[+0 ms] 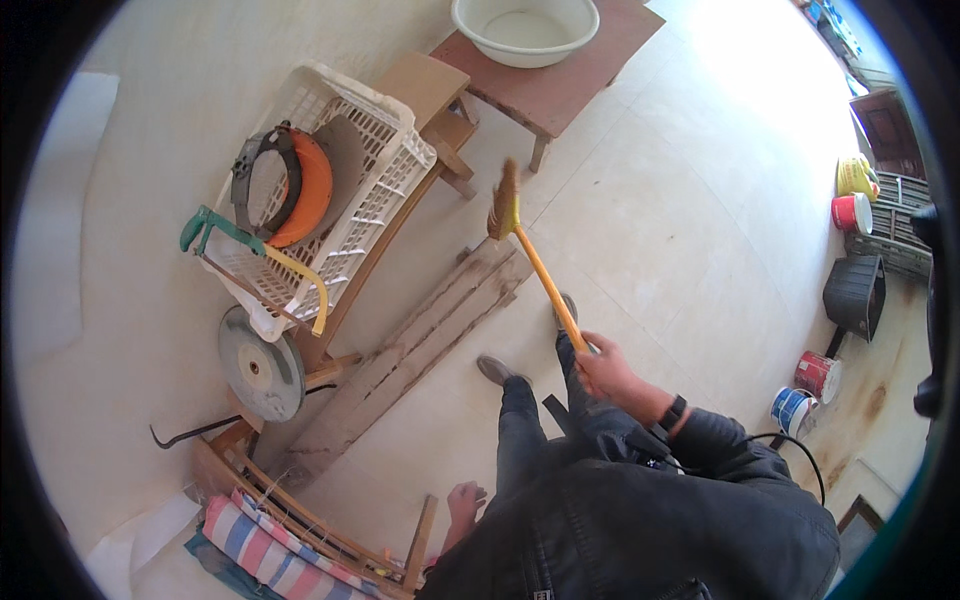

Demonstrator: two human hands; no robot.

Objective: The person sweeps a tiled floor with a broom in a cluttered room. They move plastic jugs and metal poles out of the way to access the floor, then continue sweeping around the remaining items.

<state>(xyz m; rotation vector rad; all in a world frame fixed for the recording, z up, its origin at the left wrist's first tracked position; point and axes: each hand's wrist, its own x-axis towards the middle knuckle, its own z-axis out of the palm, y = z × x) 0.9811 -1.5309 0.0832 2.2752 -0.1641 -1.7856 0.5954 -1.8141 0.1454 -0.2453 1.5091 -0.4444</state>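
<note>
A brush [541,272] with a long yellow-orange handle is in my right hand [608,369], whose fingers are wrapped around the lower end of the handle. Its head, with brown bristles, points away from me, up over the pale tiled floor. My left hand [466,503] hangs low beside my leg, near the wooden frame of a chair [419,545]. Its fingers are loosely bent and apart, with nothing visible in them. Below the brush head, long rough wooden boards [400,350] lie on the floor.
At left, a white plastic crate [385,170] holds an orange-and-grey helmet-like item [305,190]; a hacksaw [270,262] rests across its edge. A round metal disc [262,365] leans below. A white basin [525,40] stands on a low table [545,95]. Buckets [818,375] line the right wall.
</note>
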